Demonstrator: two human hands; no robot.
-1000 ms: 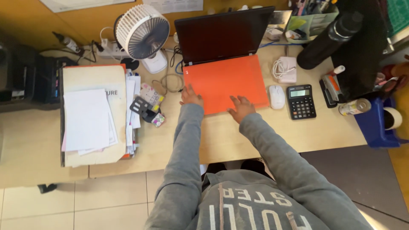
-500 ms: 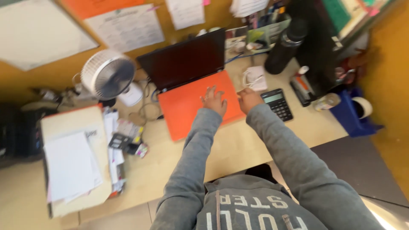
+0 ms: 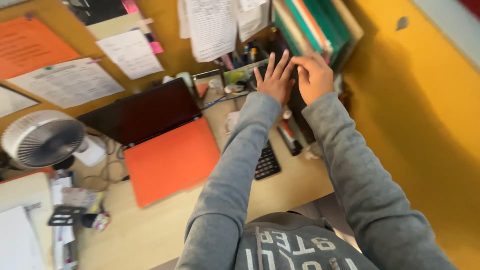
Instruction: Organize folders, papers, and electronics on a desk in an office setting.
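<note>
Head view: my left hand [image 3: 274,79] is spread flat and my right hand [image 3: 314,74] curls on the upright folders [image 3: 305,25]; a careless tug could topple them onto the calculator [image 3: 266,162].

The person is wearing a grey sweatshirt of soft, slightly mottled knit, with long sleeves running right down to the wrists, where each cuff is gathering snugly just behind the left hand [image 3: 275,82] and the right hand [image 3: 314,75]. Both hands are showing bare, with no gloves. Across the chest, pale block lettering is showing, and a light drawcord is hanging down the middle of the front between the two sleeves.
</note>
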